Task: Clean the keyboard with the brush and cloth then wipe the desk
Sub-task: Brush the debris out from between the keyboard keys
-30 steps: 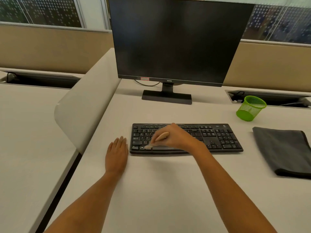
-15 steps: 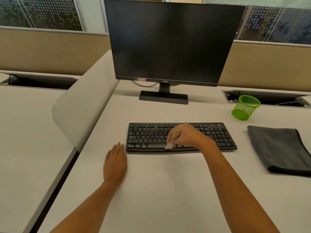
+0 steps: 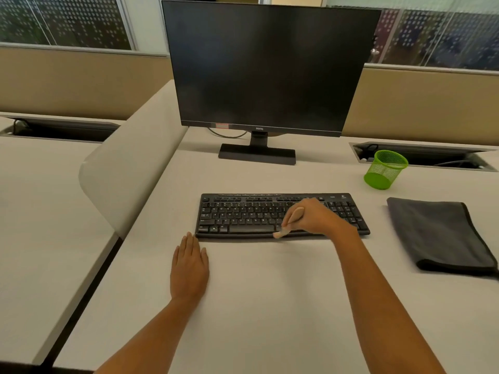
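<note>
A black keyboard [image 3: 243, 214] lies across the middle of the pale desk [image 3: 270, 306]. My right hand [image 3: 316, 215] grips a small wooden-handled brush [image 3: 290, 221] over the keyboard's right half. The brush's pale bristles touch the front row of keys just right of the space bar. My left hand [image 3: 189, 263] rests flat on the desk, fingers straight, just in front of the keyboard's left corner. A folded dark grey cloth [image 3: 442, 236] lies on the desk to the right, apart from both hands.
A dark monitor [image 3: 267, 68] on its stand rises behind the keyboard. A green mesh cup [image 3: 384, 172] stands at the back right, near an open cable tray [image 3: 424, 155]. A rounded white divider panel [image 3: 129, 168] separates this desk from the one on the left.
My right hand has swept the brush rightward along the keyboard's front rows, from the left side to right of the space bar. My left hand has stayed flat on the desk.
</note>
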Tool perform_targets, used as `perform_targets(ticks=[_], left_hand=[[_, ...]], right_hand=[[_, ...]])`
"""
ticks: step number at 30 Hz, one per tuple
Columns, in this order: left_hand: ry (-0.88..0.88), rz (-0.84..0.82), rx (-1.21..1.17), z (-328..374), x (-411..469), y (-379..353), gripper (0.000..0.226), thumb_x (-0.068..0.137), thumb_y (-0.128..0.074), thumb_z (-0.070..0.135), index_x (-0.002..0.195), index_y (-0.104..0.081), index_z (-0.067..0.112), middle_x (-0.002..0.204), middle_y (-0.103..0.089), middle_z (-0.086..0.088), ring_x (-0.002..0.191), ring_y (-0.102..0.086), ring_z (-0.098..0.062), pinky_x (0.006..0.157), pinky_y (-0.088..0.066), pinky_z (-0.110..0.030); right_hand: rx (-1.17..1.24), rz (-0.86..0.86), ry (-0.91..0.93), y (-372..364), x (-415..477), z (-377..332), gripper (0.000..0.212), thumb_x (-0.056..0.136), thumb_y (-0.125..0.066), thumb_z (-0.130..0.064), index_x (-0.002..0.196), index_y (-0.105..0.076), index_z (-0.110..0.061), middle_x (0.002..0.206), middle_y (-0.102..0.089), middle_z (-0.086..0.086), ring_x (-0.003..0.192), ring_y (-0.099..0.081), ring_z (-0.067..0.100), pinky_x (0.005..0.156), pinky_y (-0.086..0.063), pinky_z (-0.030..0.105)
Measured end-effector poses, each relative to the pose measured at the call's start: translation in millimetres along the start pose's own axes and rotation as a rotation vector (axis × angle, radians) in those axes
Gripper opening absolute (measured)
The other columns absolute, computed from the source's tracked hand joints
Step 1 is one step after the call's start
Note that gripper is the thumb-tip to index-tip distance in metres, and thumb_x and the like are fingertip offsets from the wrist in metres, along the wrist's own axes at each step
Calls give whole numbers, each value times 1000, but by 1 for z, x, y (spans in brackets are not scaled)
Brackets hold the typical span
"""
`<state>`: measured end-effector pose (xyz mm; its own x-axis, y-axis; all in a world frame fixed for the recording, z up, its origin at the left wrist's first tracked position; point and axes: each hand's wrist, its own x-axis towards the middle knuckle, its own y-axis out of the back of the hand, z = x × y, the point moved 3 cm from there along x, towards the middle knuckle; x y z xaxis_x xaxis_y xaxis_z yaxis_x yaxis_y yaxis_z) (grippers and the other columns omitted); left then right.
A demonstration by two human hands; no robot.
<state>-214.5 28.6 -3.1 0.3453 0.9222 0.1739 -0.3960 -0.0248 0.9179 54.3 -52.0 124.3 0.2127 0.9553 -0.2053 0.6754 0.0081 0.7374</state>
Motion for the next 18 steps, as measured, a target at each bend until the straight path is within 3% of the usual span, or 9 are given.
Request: perform_targets(ticks=[3, 7, 10, 15, 18], left_hand=[[22, -36, 23, 12, -11, -4, 76, 87, 2, 40, 142, -29, -1, 150, -30, -15, 140, -24, -24, 115, -10, -33], [-8, -74, 26, 41, -30, -9, 62, 92, -15, 33, 133, -47, -1, 141, -43, -19, 131, -41, -31, 109, -28, -41], [-125, -107, -1, 65, -43, -15, 54, 93, -24, 31, 130, -52, 5, 140, -47, -13, 129, -45, -27, 108, -29, -37], [-248, -186, 1, 78, -45, -23, 59, 94, -15, 37, 141, -39, 12, 148, -37, -4, 137, -31, -17, 113, -14, -35], [-288, -181, -25, 84, -41, -24, 70, 88, 1, 44, 147, -24, 15, 154, -20, -1, 143, -13, -14, 113, 3, -26]], right_hand=[[0, 102, 42, 5, -2, -3, 8, 79, -73, -12, 83, -77, -16, 79, -70, -9, 74, -62, -1, 68, -52, 13], [64, 35, 158, -25, -3, -20, 7, 83, -71, -16, 86, -77, -18, 80, -71, -9, 73, -62, 0, 61, -44, 9], [14, 26, 153, -31, -4, -11, 8, 83, -70, -13, 88, -76, -14, 86, -72, -2, 78, -63, 6, 63, -43, 11], [-94, 51, -77, 7, -14, 37, 20, 79, -68, -4, 71, -75, -21, 88, -74, 0, 77, -65, 10, 65, -52, 18], [-8, 208, -64, 26, -21, 47, 23, 79, -62, 2, 69, -75, -14, 88, -74, 2, 65, -60, 0, 53, -45, 8]])
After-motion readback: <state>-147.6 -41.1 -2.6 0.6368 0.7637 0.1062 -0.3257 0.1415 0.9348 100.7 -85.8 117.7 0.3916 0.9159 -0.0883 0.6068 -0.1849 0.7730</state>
